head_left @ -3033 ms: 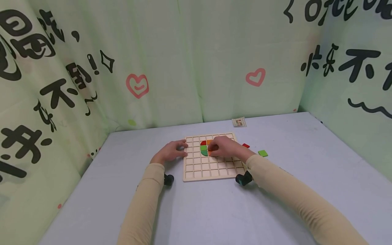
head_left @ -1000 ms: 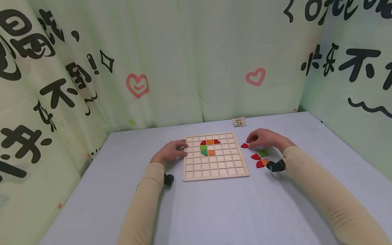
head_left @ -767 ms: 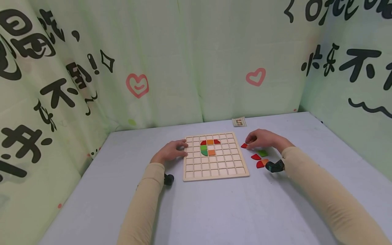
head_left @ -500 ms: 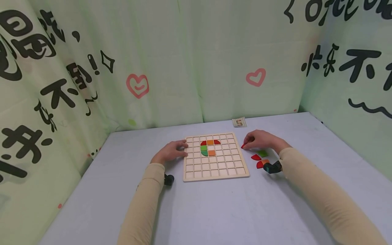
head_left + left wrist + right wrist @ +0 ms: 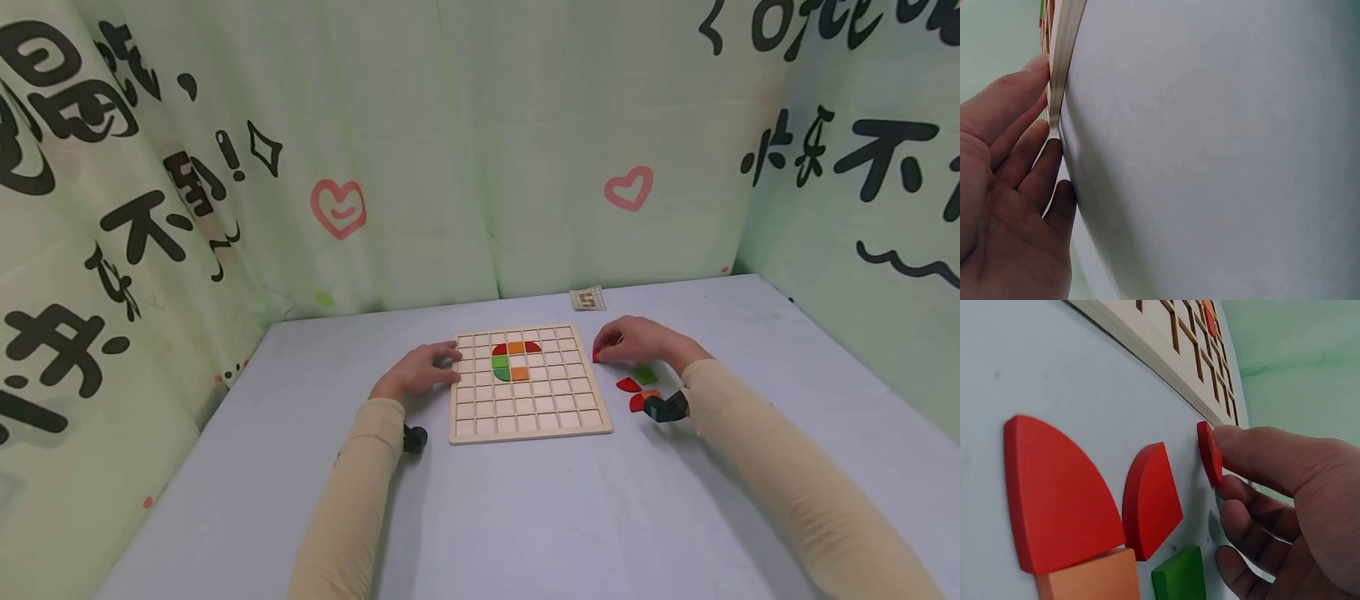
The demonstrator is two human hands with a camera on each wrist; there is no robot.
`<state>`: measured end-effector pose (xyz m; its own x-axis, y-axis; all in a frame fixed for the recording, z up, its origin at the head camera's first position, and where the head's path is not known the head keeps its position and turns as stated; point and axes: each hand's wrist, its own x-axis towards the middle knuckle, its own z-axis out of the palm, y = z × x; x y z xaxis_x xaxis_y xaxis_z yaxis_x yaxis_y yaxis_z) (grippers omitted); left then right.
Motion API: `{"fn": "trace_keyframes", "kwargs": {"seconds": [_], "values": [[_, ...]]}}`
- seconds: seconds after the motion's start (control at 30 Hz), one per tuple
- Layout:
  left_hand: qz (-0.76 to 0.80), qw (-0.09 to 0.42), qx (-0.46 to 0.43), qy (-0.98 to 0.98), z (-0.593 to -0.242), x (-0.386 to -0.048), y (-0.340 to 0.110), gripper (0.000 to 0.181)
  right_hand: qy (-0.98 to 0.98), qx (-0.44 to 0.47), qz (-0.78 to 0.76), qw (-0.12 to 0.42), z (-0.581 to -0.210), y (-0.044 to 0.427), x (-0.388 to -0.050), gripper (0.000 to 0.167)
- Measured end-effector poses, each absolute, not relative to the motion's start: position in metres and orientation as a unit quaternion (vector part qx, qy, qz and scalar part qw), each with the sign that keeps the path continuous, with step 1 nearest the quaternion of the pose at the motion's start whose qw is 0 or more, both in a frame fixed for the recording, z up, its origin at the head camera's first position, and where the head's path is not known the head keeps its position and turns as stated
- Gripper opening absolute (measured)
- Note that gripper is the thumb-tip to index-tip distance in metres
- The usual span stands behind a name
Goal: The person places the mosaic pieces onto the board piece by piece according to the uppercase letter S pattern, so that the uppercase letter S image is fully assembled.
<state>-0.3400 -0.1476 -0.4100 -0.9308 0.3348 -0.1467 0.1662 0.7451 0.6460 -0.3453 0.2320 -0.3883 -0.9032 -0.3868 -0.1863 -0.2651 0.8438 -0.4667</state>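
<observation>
my right hand (image 5: 636, 340) pinches a red tile (image 5: 1210, 453), tilted up, just beside the right edge of the grid board (image 5: 527, 408); the board lies to this hand's left. my left hand (image 5: 420, 372), loosely extended, touches the opposite edge.

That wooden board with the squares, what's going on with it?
A person's right hand pinches a red piece near the right edge of the wooden board, while the left hand touches its left edge. Six colored pieces sit in the squares. Two more red pieces, an orange one and a green one lie on the table beside the board.
</observation>
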Motion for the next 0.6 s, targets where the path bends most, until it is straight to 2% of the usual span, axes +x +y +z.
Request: {"fn": "trace_keyframes", "kwargs": {"seconds": [0.27,0.6], "values": [[0.335,0.13,0.13,0.924,-0.4111,-0.3404,-0.1476,0.042,0.957,-0.131,-0.222,0.132,-0.3911,0.2275,-0.3451,0.034],[0.328,0.128,0.134,0.926,-0.4096,-0.3395,-0.1472,0.042,0.956,-0.142,-0.226,0.125,-0.3915,0.226,-0.3452,0.02]]}}
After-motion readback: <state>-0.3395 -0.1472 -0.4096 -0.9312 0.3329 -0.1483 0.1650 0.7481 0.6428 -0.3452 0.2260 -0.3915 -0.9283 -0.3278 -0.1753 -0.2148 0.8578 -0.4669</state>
